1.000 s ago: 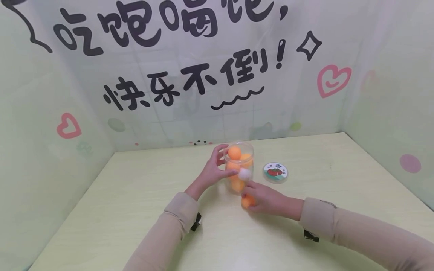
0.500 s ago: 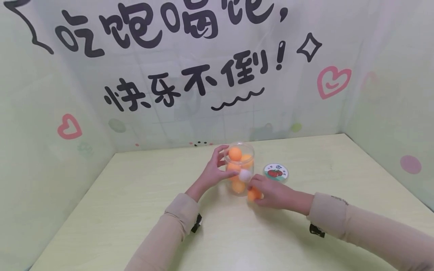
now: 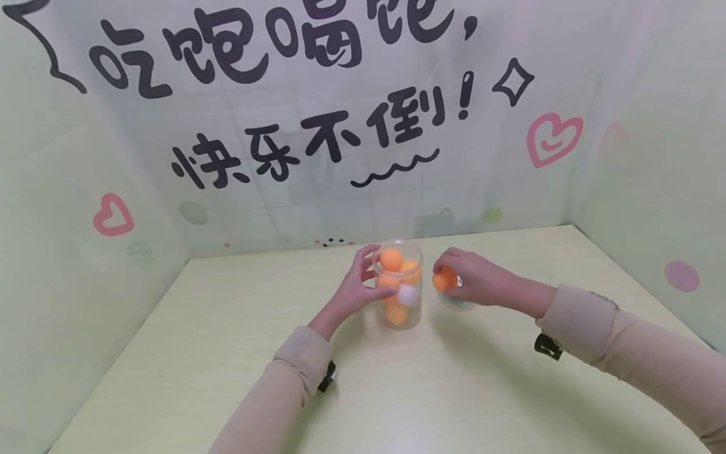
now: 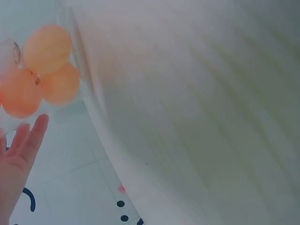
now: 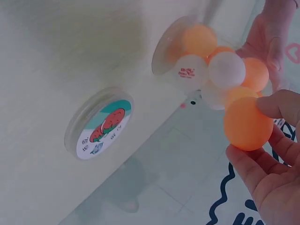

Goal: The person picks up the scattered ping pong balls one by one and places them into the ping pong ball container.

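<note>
A clear plastic jar (image 3: 416, 320) stands upright on the table, its top uncovered. Inside it are several orange ping-pong balls (image 3: 391, 259) and white ones (image 5: 227, 69). My left hand (image 3: 358, 285) holds the jar from the left, thumb in front and fingers round the back. To the right of the jar, my right hand (image 3: 479, 276) pinches an orange ping-pong ball (image 5: 247, 124) between thumb and fingers, raised above the table. Below that hand lies the jar's round lid (image 5: 105, 126), printed with red tomatoes; the head view shows only part of it.
The pale wooden table (image 3: 238, 328) ends at a back wall sheet (image 3: 295, 214) with black lettering. Side sheets with pink hearts (image 3: 113, 214) close off the left and right.
My right hand has moved up and to the right with the orange ping-pong ball, from the jar's base to over the lid. My left hand stays on the jar.
</note>
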A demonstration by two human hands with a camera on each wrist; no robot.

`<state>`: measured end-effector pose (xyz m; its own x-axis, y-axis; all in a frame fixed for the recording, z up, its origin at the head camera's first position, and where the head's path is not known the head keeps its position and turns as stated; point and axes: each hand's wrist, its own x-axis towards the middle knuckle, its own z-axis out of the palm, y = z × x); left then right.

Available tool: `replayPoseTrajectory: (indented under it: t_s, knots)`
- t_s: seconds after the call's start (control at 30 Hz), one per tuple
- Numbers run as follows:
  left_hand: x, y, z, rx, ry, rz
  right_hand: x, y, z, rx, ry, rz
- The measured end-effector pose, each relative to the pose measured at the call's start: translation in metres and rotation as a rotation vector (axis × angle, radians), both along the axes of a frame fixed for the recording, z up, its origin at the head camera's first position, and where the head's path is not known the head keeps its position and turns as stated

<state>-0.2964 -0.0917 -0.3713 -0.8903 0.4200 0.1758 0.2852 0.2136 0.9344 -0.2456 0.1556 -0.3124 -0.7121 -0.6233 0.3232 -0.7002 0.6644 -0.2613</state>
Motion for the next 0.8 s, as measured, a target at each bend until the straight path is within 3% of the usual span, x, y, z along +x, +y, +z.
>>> replayPoseTrajectory:
  t_s: [0.17, 0.7, 0.8]
  knots:
    - [0.0, 0.0, 0.0, 0.006, -0.014, 0.002, -0.003, 0.001, 0.014, 0.005, -0.03, -0.033]
    - [0.0, -0.001, 0.0, 0.011, -0.027, -0.004, -0.013, -0.009, 0.038, -0.054, 0.091, -0.011]
    - [0.01, -0.002, 0.012, 0.004, -0.047, -0.019, -0.014, -0.015, 0.041, -0.043, 0.075, -0.022]
